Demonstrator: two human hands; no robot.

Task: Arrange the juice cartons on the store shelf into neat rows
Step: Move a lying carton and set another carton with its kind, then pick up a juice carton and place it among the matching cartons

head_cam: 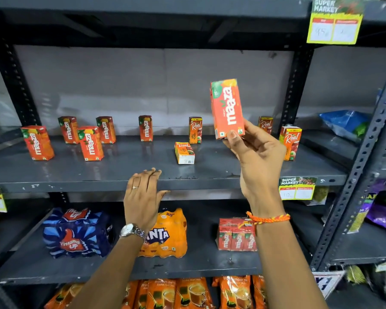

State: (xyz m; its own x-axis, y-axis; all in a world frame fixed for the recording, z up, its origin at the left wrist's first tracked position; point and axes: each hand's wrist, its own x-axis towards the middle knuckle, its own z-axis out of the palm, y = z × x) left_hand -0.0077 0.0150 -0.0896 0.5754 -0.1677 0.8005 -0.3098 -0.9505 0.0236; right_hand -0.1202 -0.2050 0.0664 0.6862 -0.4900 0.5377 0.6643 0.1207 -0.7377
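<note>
My right hand (255, 157) holds an orange Maaza carton (227, 108) upright by its bottom end, raised above the grey middle shelf (120, 170). My left hand (144, 195) rests flat on the shelf's front edge, fingers together, holding nothing. Several Maaza cartons stand scattered on the shelf's left part, among them the front left Maaza carton (38, 143) and the lone middle one (145, 128). Real cartons stand at the back (195, 130), behind my hand (265, 124) and at the right (290, 142). One Real carton (184, 153) lies on its side.
The lower shelf holds a Thums Up pack (76, 233), a Fanta pack (167, 235) and a wrapped Maaza bundle (236, 235). Orange tea packets (187, 293) fill the bottom. Yellow price tags (296, 188) hang on shelf edges. A slotted upright (357, 166) and bagged goods stand at the right.
</note>
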